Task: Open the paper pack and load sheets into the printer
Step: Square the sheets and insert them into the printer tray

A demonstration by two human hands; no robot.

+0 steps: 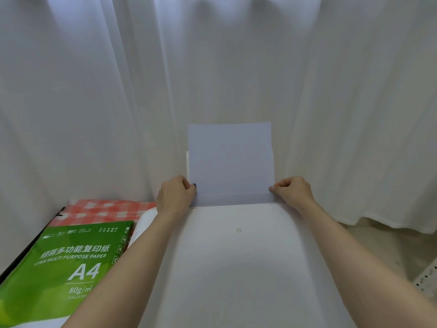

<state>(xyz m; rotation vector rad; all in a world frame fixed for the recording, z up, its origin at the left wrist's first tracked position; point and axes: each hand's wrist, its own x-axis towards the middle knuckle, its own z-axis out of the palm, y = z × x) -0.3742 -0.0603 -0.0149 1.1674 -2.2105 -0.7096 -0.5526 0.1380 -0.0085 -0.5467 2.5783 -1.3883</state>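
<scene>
A white printer (236, 256) fills the lower middle of the head view. White sheets (230, 159) stand upright in its rear feed slot, leaning on the paper support. My left hand (175, 197) pinches the stack's lower left edge, thumb on the front. My right hand (293, 190) pinches the lower right edge. A green A4 paper pack (63, 263) lies flat to the left of the printer, beside my left forearm.
A red-and-white checked cloth (104, 209) lies behind the pack. White curtains (94, 91) hang close behind and around the printer. A black edge (23, 256) runs along the pack's left side. A perforated white object (425, 278) sits at the lower right.
</scene>
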